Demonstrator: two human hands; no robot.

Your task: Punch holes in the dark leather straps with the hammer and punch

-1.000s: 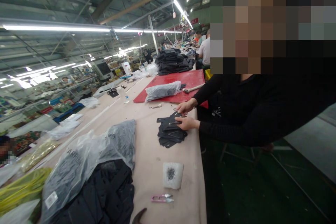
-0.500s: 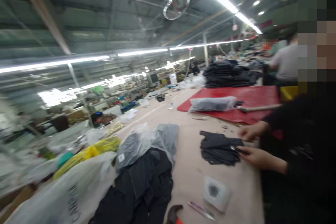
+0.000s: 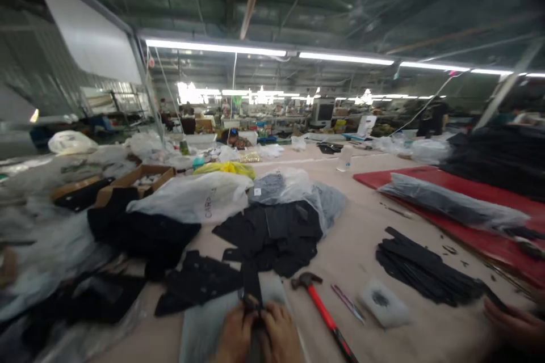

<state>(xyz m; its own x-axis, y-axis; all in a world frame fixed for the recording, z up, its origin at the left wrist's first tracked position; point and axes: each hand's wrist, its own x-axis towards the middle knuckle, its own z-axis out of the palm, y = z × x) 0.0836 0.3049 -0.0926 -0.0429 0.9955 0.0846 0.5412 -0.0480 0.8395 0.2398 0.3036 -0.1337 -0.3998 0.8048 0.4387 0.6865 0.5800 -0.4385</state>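
Observation:
My left hand point(image 3: 235, 334) and my right hand point(image 3: 281, 336) sit side by side at the bottom edge, fingers pinched together on a narrow black fabric strip point(image 3: 251, 285) that runs away from me. Under them lies a pale grey pad point(image 3: 200, 323). More black cut pieces point(image 3: 200, 283) lie just to the left. A red-handled hammer point(image 3: 326, 312) rests to the right of my right hand, with pink thread snips point(image 3: 347, 302) beyond it. The picture is motion-blurred.
A co-worker's hand point(image 3: 513, 323) reaches in at the lower right beside a stack of black cut pieces point(image 3: 426, 272). A white sponge block point(image 3: 383, 305), plastic garment bags point(image 3: 200, 195), a cardboard box point(image 3: 136, 177) and a red mat point(image 3: 477, 204) crowd the long table point(image 3: 361, 232).
The view has swung left from the co-worker to my own spot. My two hands, the hammer and the black strip have come into view; the co-worker is now only a hand at the right.

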